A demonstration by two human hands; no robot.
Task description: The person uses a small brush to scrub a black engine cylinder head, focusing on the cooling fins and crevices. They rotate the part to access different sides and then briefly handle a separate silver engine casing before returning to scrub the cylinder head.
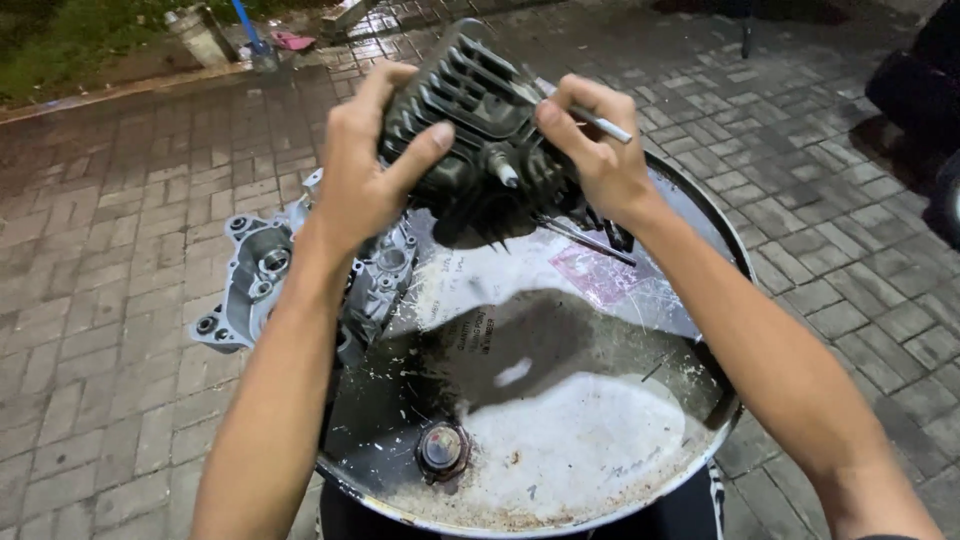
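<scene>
Closest to the person is a big round metal drum top (560, 470), white and rusty, with a small round cap (443, 448) at about 7 o'clock on it. A dark shadow lies across the middle of the drum. Up at about 10 o'clock, a silver engine case (262, 272) with round holes sits on the drum's edge and sticks out over the brick ground (110, 200). Above the far side of the drum, at about 12 o'clock, both hands hold up a dark engine part with fins (478, 105). It is off the drum, in the air, and tilted. The left hand (362, 170) is wrapped around its left side, with the thumb pressed on the front. The right hand (598, 150) holds its right side and also pinches a thin silver tool (590, 118). Thin rods (590, 240) stick out under the part. Far away at 11 o'clock there is grass (60, 40) and a blue stick (246, 25).
</scene>
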